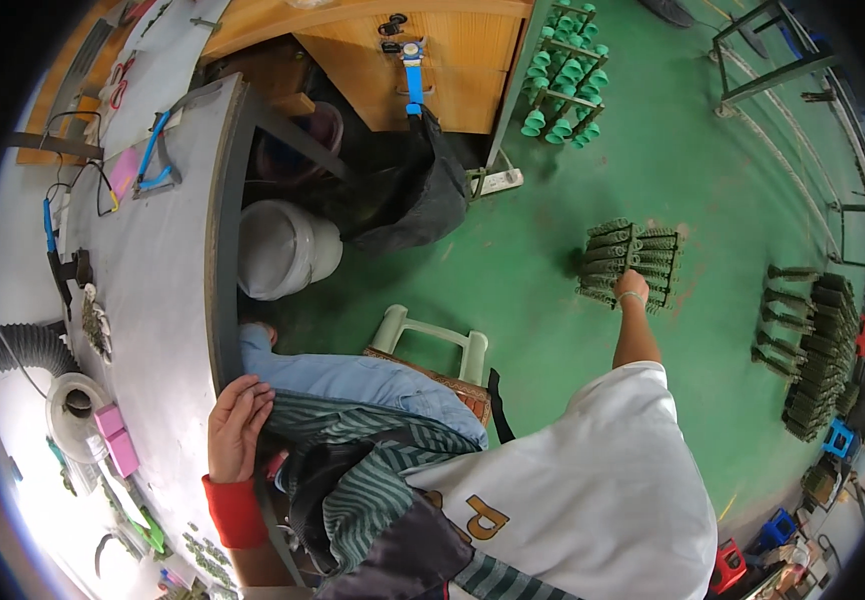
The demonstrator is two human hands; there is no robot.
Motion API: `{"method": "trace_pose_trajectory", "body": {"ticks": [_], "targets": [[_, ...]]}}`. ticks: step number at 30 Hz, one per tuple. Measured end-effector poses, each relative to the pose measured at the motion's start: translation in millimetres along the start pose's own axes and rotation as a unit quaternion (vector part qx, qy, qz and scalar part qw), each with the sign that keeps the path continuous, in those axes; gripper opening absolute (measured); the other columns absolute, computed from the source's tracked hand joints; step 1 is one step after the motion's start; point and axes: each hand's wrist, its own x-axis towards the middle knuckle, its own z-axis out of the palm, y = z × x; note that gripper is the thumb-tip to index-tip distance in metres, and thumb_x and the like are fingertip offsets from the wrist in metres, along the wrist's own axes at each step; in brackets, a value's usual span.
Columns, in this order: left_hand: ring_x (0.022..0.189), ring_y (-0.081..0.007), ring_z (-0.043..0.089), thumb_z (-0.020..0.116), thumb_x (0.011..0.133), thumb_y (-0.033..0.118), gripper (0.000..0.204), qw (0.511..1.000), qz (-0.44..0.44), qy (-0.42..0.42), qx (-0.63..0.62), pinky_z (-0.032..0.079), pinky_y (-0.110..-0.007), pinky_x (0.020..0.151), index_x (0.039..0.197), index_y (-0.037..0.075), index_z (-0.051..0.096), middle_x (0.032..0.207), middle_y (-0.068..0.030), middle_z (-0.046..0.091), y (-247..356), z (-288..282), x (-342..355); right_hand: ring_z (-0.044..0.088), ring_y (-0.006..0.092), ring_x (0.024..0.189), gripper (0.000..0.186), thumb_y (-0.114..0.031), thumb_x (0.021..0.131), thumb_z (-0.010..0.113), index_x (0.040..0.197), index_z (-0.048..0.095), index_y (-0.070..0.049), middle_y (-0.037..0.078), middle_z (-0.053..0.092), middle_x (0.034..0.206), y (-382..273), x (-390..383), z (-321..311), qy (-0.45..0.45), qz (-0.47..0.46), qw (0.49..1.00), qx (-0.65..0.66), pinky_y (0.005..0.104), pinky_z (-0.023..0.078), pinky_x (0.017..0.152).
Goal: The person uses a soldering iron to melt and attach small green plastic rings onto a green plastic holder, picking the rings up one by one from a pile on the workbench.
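My right arm reaches out over the green floor, and my right hand (633,288) is closed on the middle bar of a rack of dark green ridged pieces (608,250). Its pieces stick out in rows on both sides of the bar. At the bench edge is my left hand (236,425), with a red wristband (233,510) below it. Its fingers are bent together at the corner of a striped grey-green cloth (373,425), which lies over my lap and seems pinched in them. Part of those fingertips is hidden.
The grey workbench (168,300) runs along my left, with a blue-handled hand saw (158,155) on it. Beneath stands a white bucket (278,250). A pale green stool (433,335) is beside me. More racks (821,350) stand at right; green cups (568,75) hang farther off.
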Motion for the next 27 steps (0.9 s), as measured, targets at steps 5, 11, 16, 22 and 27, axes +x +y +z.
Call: {"method": "trace_pose_trajectory", "body": {"ticks": [5, 11, 16, 22, 27], "targets": [[0.108, -0.0212, 0.06, 0.052, 0.098, 0.015, 0.032, 0.999, -0.009, 0.048, 0.018, 0.047, -0.033, 0.098, 0.126, 0.001, 0.053, 0.114, -0.0122, 0.062, -7.9, 10.4, -16.8, 0.06, 0.0335, 0.11, 0.029, -0.023, 0.089, 0.063, 0.113, 0.06, -0.005, 0.017, 0.062, 0.12, -12.5, 27.0, 18.1, -0.036, 0.05, 0.997, 0.048, 0.0431, 0.052, 0.086], [0.111, -0.0216, 0.06, 0.05, 0.099, 0.012, 0.03, 0.999, 0.044, -0.02, -0.012, 0.048, -0.032, 0.096, 0.125, -0.002, 0.054, 0.117, -0.0134, 0.063, -22.0, -14.3, -24.7, 0.059, 0.0306, 0.108, 0.033, -0.03, 0.089, 0.059, 0.115, 0.062, -0.009, 0.016, 0.064, 0.114, 34.0, 75.5, 22.8, -0.057, -0.095, 0.992, -0.067, 0.0436, 0.049, 0.087], [0.109, -0.0167, 0.059, 0.052, 0.099, 0.014, 0.03, 0.996, 0.086, -0.002, -0.026, 0.048, -0.029, 0.095, 0.125, -0.001, 0.056, 0.118, -0.0098, 0.062, -28.5, -31.2, -67.8, 0.062, 0.0274, 0.094, 0.028, -0.026, 0.09, 0.058, 0.107, 0.063, -0.004, 0.015, 0.065, 0.103, -12.7, 61.6, -5.6, -0.111, -0.109, 0.988, -0.015, 0.0405, 0.051, 0.076], [0.109, -0.0172, 0.06, 0.051, 0.1, 0.014, 0.029, 0.976, 0.148, 0.095, -0.126, 0.049, -0.03, 0.096, 0.124, 0.001, 0.058, 0.117, -0.0095, 0.062, -82.8, -71.1, -144.6, 0.065, 0.0235, 0.078, 0.026, -0.021, 0.092, 0.058, 0.098, 0.066, 0.003, 0.014, 0.067, 0.089, -162.6, -7.8, -84.0, -0.247, -0.214, 0.945, -0.013, 0.0368, 0.053, 0.062], [0.106, -0.0156, 0.062, 0.053, 0.099, 0.014, 0.028, 0.921, 0.165, 0.209, -0.284, 0.05, -0.028, 0.095, 0.123, 0.001, 0.058, 0.113, -0.0077, 0.064, -131.2, -94.4, -210.5, 0.067, 0.0188, 0.074, 0.025, -0.017, 0.093, 0.058, 0.096, 0.067, 0.007, 0.011, 0.069, 0.086, -343.5, -184.6, -158.8, -0.429, -0.461, 0.774, -0.058, 0.0319, 0.055, 0.063]]}}
